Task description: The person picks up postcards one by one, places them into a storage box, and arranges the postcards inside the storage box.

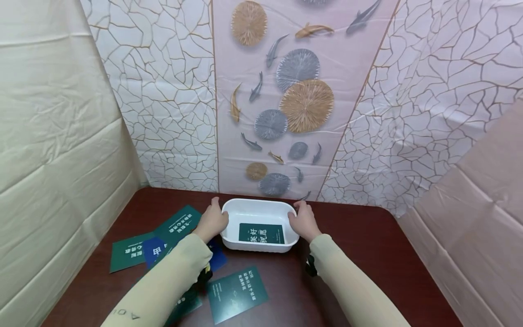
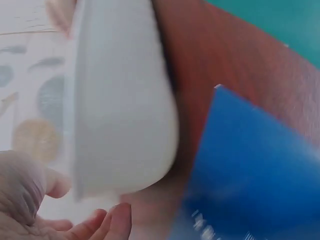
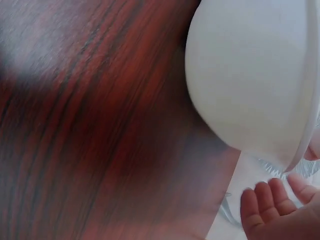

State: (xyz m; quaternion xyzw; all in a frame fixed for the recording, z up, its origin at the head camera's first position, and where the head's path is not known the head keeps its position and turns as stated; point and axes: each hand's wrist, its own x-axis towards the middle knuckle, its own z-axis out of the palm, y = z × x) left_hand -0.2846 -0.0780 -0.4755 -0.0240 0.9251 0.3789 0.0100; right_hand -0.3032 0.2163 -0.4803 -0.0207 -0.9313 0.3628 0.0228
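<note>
A white rectangular dish point(image 1: 259, 206) with rounded corners stands near the far side of the table. Inside it lies a dark green card point(image 1: 261, 233) with white characters. My left hand point(image 1: 212, 220) grips the dish's left end, thumb at the rim; in the left wrist view its fingers point(image 2: 120, 220) curl beneath that end. At the opposite end, my right hand point(image 1: 304, 221) holds the rim, its thumb reaching over the edge. The right wrist view has its fingers point(image 3: 267, 200) close under the dish's lip.
Several green and blue cards lie left of the dish, among them a green card point(image 1: 130, 250) and a blue card point(image 2: 255, 165), partly behind the left sleeve. Another green card point(image 1: 237, 293) lies nearer the front. Patterned cloth point(image 1: 175, 91) hangs behind the dark red table point(image 1: 367, 254).
</note>
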